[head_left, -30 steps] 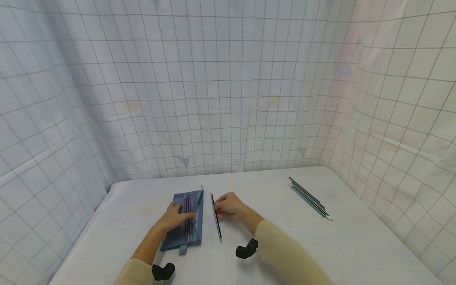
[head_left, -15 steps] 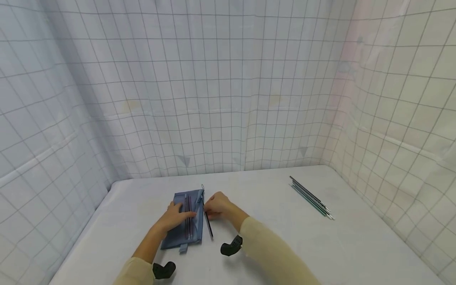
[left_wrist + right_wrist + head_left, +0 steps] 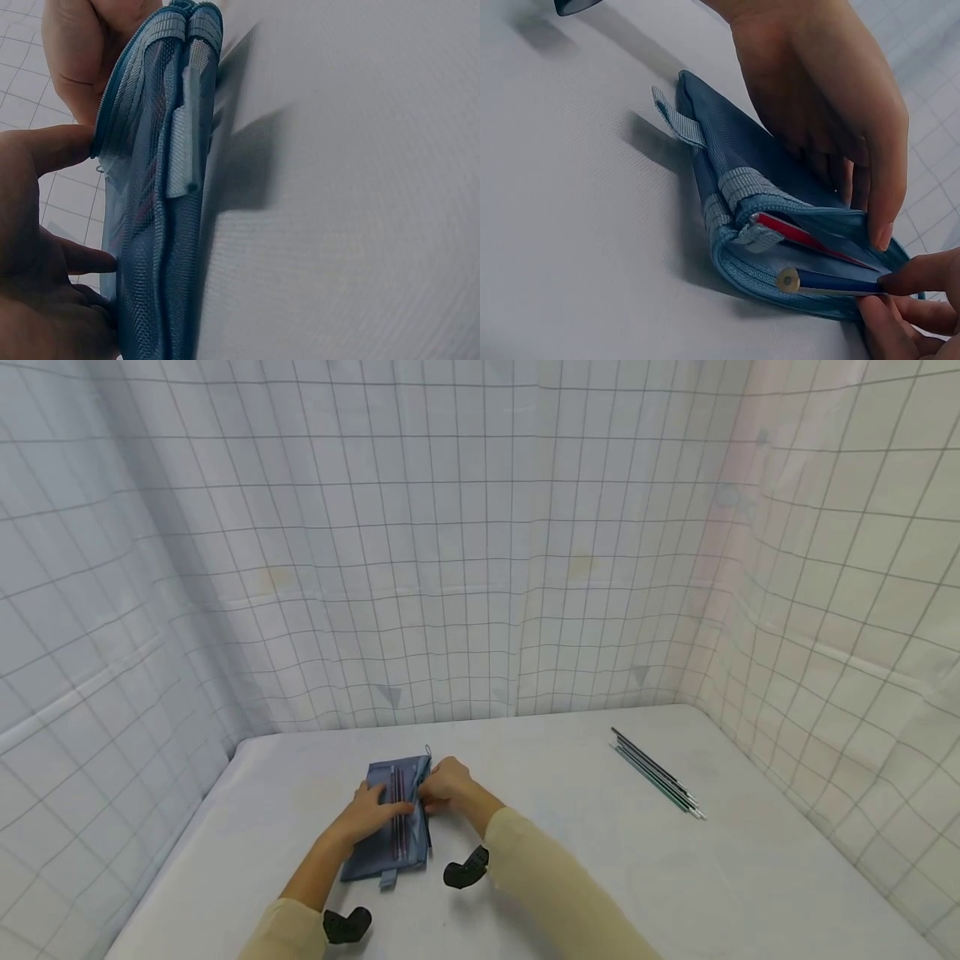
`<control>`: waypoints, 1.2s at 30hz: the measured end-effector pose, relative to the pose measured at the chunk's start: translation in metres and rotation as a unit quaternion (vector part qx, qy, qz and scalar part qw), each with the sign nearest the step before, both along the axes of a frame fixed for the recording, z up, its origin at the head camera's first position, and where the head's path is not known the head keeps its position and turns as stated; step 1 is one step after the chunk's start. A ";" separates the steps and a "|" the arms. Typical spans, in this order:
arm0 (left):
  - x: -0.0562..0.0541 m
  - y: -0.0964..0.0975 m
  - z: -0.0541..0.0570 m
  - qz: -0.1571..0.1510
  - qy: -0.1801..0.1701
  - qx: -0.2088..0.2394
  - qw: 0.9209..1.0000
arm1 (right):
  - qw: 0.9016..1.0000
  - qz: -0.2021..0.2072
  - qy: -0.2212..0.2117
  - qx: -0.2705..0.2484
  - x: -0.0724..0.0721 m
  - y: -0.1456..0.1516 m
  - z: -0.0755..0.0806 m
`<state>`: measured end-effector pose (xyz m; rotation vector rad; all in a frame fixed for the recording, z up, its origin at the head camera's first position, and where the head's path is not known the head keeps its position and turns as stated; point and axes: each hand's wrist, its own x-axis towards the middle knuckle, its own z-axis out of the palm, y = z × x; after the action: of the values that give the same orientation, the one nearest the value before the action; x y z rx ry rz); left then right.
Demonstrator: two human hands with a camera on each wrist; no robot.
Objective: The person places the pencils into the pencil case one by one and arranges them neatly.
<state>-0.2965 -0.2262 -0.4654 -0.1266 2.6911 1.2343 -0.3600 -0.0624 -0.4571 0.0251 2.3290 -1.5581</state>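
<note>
1. Head: one blue pouch [image 3: 378, 847] on the white surface [image 3: 570, 777], lower centre of frame. Two hands at it: left hand [image 3: 363, 820] spread over its left part, grip released, covering some of the top face; right hand [image 3: 448, 783] at its right edge.
2. Head: one bundle of pencils [image 3: 657, 777], right of frame, well apart from pouch. Several, dark and green; overlapping, exact count cannot be made.
3. Head: two black wrist devices [image 3: 467, 868], one per arm. Gridded curtain [image 3: 420, 527] behind and at both sides.
4. Left wrist: pouch edge-on, left half of frame. Left thumb at zip edge, one finger against pouch lower down. Right hand upper left, partly blocked by pouch.
5. Right wrist: pouch mouth gaping. One dark blue pencil [image 3: 836, 282], lower right, pinched in right grip, within the mouth, blunt end leftward. One red piece [image 3: 802, 234] inside, just above it. Deeper contents hidden. Left thumb touches upper rim.
</note>
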 end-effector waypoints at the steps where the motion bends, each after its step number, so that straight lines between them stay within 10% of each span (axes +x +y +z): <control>1: 0.000 0.000 0.000 -0.001 0.000 0.001 1.000 | 1.000 -0.002 0.004 0.000 0.000 -0.001 0.000; 16: 0.000 -0.002 0.002 -0.007 0.004 0.011 1.000 | 0.997 -0.010 -0.007 -0.081 0.007 -0.004 0.001; 26: 0.003 -0.003 0.002 -0.008 0.000 0.027 1.000 | 0.940 0.070 -0.154 -0.296 0.002 0.002 -0.019; 36: 0.002 -0.002 0.003 -0.010 -0.004 0.020 1.000 | 0.960 0.132 -0.070 -0.237 0.004 0.023 -0.013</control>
<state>-0.2942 -0.2279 -0.4620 -0.0976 2.6525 1.2785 -0.3556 -0.0395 -0.4700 -0.2699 1.7203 -1.8554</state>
